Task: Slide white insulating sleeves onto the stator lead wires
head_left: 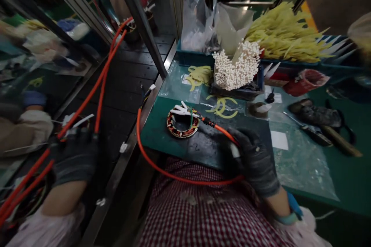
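Note:
My left hand, in a dark grey glove, reaches over the dark conveyor beside the table. Its fingers point down over orange cables and a part with white tubes; blur and shadow hide the fingertips. On the green table lies a ring-shaped motor stator with copper windings, white sleeves and a green tie. An orange cable runs from the stator to my right hand, gloved in the same grey, whose fingers curl round it. The cable then loops left across my lap to a white connector.
Behind the stator stand a box of thin white tubes and a heap of yellow strips. Yellow curved pieces lie nearer. Tools rest at the right. A metal post rises beside the conveyor; a co-worker's arm is at far left.

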Demonstrator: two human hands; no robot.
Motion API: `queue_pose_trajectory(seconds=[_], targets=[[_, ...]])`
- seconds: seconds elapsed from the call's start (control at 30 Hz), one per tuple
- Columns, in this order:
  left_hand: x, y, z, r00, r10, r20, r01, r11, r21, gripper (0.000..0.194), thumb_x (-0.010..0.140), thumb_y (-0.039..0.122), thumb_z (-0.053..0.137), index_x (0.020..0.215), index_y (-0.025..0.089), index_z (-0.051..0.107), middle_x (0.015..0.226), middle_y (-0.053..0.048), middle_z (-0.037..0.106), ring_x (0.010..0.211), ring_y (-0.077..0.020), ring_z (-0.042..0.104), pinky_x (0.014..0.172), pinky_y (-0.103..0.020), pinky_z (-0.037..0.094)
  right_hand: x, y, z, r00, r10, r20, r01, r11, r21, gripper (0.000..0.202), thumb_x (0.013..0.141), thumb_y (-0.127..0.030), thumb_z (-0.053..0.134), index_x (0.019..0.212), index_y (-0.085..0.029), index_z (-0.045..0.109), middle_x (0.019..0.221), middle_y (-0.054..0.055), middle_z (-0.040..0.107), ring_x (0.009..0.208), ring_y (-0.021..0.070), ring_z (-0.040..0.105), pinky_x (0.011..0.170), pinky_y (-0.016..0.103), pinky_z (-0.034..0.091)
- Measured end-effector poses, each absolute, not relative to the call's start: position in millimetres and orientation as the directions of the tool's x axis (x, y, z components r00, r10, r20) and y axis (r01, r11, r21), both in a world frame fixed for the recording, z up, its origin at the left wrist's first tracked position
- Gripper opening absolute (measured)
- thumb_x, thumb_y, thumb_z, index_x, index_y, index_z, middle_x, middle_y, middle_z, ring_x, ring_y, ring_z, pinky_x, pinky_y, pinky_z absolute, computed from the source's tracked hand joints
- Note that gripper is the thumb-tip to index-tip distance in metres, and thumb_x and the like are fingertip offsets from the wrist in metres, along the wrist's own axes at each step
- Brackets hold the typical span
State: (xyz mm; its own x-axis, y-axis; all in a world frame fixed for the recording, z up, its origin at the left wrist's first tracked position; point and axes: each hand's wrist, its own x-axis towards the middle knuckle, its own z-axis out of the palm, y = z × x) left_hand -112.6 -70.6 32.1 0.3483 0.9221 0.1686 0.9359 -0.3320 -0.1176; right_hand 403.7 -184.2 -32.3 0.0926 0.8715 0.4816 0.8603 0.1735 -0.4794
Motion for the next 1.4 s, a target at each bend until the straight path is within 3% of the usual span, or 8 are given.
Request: queue_pose_trajectory(seconds=[0.13,0.23,0.43,0.7,0.87,0.97,1.17,1.4], targets=[[-30,-43,20,0.664,0.723,0.19,0.748,-0.644,-0.162,0.04,0.114,0.024,0.051,0.148,0.026,0.072,0.154,-0.013,0.077,0.139,-0.0348,0.071,0.115,-0.06,0.055,352,-160,-25,-0.087,0.808,0.582,0.88,0.337,-0.336,0.042,0.105,-0.025,0.073,0.146,-0.031,0.074,0.137,0.013,0.076,0.125,0.034,0.071,0.108,0.055,0.061],[17,-9,4,0.866,0.412,0.283,0.463,-0.875,-0.142,0.035,0.115,0.038,0.065,0.148,0.03,0.073,0.149,-0.006,0.08,0.141,-0.0273,0.071,0.12,-0.046,0.051,327,-142,-27,-0.164,0.807,0.567,0.893,0.366,-0.263,0.036,0.105,-0.03,0.075,0.141,-0.034,0.078,0.144,0.01,0.076,0.133,0.0345,0.065,0.115,0.055,0.054],[48,31,-20,0.91,0.308,0.279,0.304,-0.951,0.058,0.025,0.112,0.048,0.069,0.127,0.031,0.082,0.129,-0.005,0.085,0.122,-0.0264,0.07,0.119,-0.045,0.047,328,-129,-39,-0.161,0.835,0.526,0.917,0.323,-0.233,0.037,0.107,-0.042,0.076,0.144,-0.038,0.08,0.153,0.01,0.071,0.136,0.0356,0.06,0.118,0.056,0.05],[97,-22,-28,0.807,0.494,0.324,0.454,-0.87,0.194,0.032,0.111,0.053,0.067,0.108,0.024,0.081,0.098,-0.008,0.08,0.101,-0.0303,0.072,0.096,-0.045,0.055,355,-114,-39,-0.152,0.862,0.484,0.832,0.376,-0.408,0.015,0.111,-0.035,0.071,0.115,-0.028,0.084,0.146,0.011,0.074,0.133,0.032,0.068,0.119,0.058,0.057],[97,5,1,0.775,0.501,0.386,0.398,-0.861,0.317,0.045,0.105,0.06,0.078,0.131,0.024,0.081,0.098,-0.006,0.083,0.09,-0.0276,0.077,0.086,-0.042,0.059,362,-133,-34,-0.002,0.839,0.544,0.774,0.346,-0.531,0.026,0.11,-0.026,0.07,0.134,-0.032,0.077,0.145,0.01,0.074,0.135,0.0304,0.073,0.113,0.056,0.065],[118,27,26,0.686,0.549,0.478,0.399,-0.833,0.384,0.051,0.105,0.059,0.078,0.138,0.019,0.078,0.12,-0.011,0.084,0.115,-0.0309,0.078,0.105,-0.046,0.06,371,-141,-30,0.138,0.819,0.557,0.758,0.274,-0.591,0.03,0.11,-0.026,0.068,0.139,-0.028,0.075,0.137,0.012,0.077,0.124,0.0292,0.077,0.105,0.05,0.069],[180,34,42,0.737,0.57,0.364,0.1,-0.624,0.775,0.034,0.114,0.045,0.065,0.129,0.018,0.081,0.123,-0.009,0.086,0.115,-0.0238,0.081,0.109,-0.039,0.062,389,-144,-10,0.199,0.813,0.547,0.754,0.229,-0.615,0.045,0.109,-0.031,0.068,0.154,-0.027,0.065,0.137,0.014,0.078,0.121,0.0318,0.078,0.104,0.054,0.07],[194,23,32,0.912,0.328,0.247,0.021,-0.638,0.77,0.024,0.113,0.037,0.065,0.125,0.021,0.078,0.115,-0.007,0.085,0.107,-0.0215,0.08,0.103,-0.038,0.064,393,-159,15,-0.147,0.83,0.538,0.754,0.446,-0.482,0.026,0.109,-0.027,0.073,0.131,-0.037,0.083,0.127,0.006,0.084,0.117,0.027,0.082,0.103,0.046,0.071]])
